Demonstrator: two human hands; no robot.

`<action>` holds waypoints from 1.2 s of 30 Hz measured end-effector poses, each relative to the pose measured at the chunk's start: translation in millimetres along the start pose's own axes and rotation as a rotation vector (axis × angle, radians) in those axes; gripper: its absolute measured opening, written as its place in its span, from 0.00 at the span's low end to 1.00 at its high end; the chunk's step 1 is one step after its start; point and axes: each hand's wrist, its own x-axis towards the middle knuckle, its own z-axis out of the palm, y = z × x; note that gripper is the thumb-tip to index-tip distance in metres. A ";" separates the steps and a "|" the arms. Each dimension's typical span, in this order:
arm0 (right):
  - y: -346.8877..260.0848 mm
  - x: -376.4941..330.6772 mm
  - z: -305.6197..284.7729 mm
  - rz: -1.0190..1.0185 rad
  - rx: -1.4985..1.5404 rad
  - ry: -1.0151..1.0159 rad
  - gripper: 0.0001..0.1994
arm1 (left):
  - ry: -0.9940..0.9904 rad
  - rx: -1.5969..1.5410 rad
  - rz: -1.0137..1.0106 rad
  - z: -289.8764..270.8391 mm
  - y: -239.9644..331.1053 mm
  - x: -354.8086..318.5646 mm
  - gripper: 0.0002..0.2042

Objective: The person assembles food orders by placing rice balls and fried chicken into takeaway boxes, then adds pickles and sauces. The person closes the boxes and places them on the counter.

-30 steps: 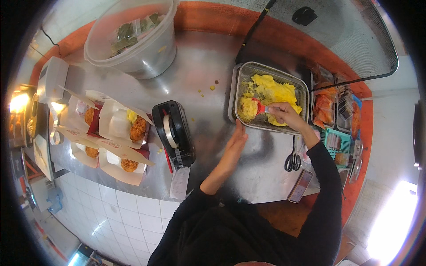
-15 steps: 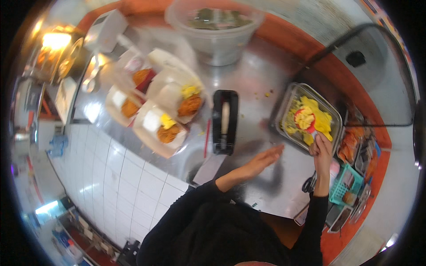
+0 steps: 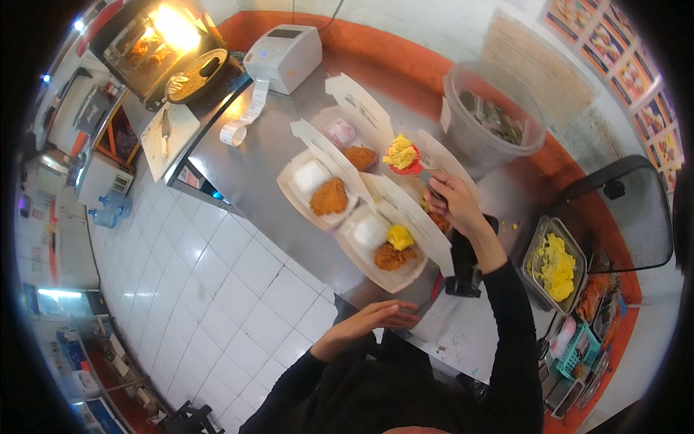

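Observation:
My right hand (image 3: pixel 457 204) grips the handle of a red scoop (image 3: pixel 416 169) heaped with scrambled egg (image 3: pixel 399 152), raised over the open paper meal boxes. The nearest box (image 3: pixel 352 249) contains white rice (image 3: pixel 370 231), fried chicken (image 3: pixel 395 256) and a little egg. Left of it, another box (image 3: pixel 295 199) has rice and chicken (image 3: pixel 329 197). Farther back, chicken (image 3: pixel 360 157) lies beside a wrapped portion (image 3: pixel 340 132). A further box is mostly hidden by a lid and my right hand. My left hand (image 3: pixel 379 316) hovers by the counter's near edge, fingers extended, holding nothing.
A metal tray (image 3: pixel 530 278) of scrambled egg sits at the right, beside a black-framed mesh cover (image 3: pixel 629 231). Behind the boxes stand a clear plastic tub (image 3: pixel 499 145) and a white label printer (image 3: pixel 283 58). A black holder (image 3: pixel 466 267) is partly under my right arm.
My right hand has carried the egg-filled scoop from the tray leftward to above the boxes. My left hand has shifted toward the counter's near edge. The view has swung left.

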 end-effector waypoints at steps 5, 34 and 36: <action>28.9 127.4 13.2 -0.197 -0.681 -0.012 0.20 | 0.175 -0.030 0.055 -61.2 37.4 -65.3 0.27; 35.6 -262.6 -206.9 -0.374 -1.253 1.268 0.13 | -0.347 0.131 -0.335 92.5 -1.0 119.2 0.25; 40.5 -295.2 -230.8 0.006 -1.560 1.311 0.10 | -0.312 0.128 -0.242 106.5 -44.0 173.1 0.26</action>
